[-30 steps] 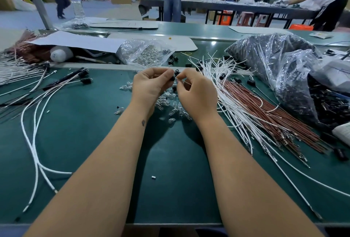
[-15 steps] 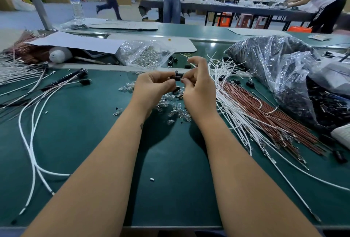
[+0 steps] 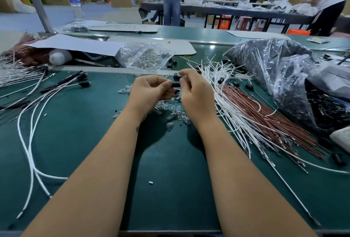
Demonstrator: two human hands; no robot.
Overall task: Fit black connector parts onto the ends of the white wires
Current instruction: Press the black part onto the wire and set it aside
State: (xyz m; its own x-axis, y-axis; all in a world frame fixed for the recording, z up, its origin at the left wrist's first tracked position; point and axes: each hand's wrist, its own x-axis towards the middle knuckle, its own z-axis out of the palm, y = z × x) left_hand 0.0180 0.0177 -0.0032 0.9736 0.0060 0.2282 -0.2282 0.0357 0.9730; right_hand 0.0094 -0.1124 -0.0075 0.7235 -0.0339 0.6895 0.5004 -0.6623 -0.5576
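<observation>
Just above the loose bulb pile, the left hand pinches a black connector while the right hand pinches its other end; probably best to push straight, keeping both aligned.

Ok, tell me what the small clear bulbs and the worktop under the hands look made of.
Small clear bulbs: probably glass, possibly clear plastic; see-through with sharp glints. Worktop: a dark green mat, likely rubber or vinyl; smooth, matte, only soft light reflections.
</observation>
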